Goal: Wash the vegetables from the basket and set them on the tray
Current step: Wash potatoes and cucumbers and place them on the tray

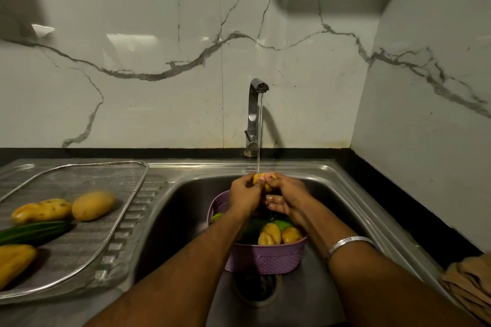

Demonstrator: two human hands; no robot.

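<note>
Both hands meet under the tap (256, 114), whose thin stream falls onto a small yellow potato (261, 179) held between them, above the far rim of the basket (265, 257). The left hand (245, 195) curls its fingers round the potato's left side; the right hand (288, 195) pinches its right side with thumb and forefinger, the remaining fingers hanging loosely curled and wet below. So little of the potato shows between the fingers that its long axis cannot be told. A bangle (348, 243) sits on the right wrist. The lilac basket stands in the sink (332, 180), just behind the drain (259, 289), and holds two upright yellow potatoes (271, 233) near its front wall, with green vegetables (255, 225) behind them. On the drainboard to the left lies the mesh tray (106, 180). It carries three potatoes and a cucumber (34, 232): a smooth potato (93, 206) and a knobbly potato (41, 211) lie side by side, both with long axes running roughly left to right, rising slightly rightward; the cucumber lies in front of them on a similar axis; a further potato (14, 263) lies nearest, at the frame's left edge. A folded cloth (470, 284) rests on the counter at right.
</note>
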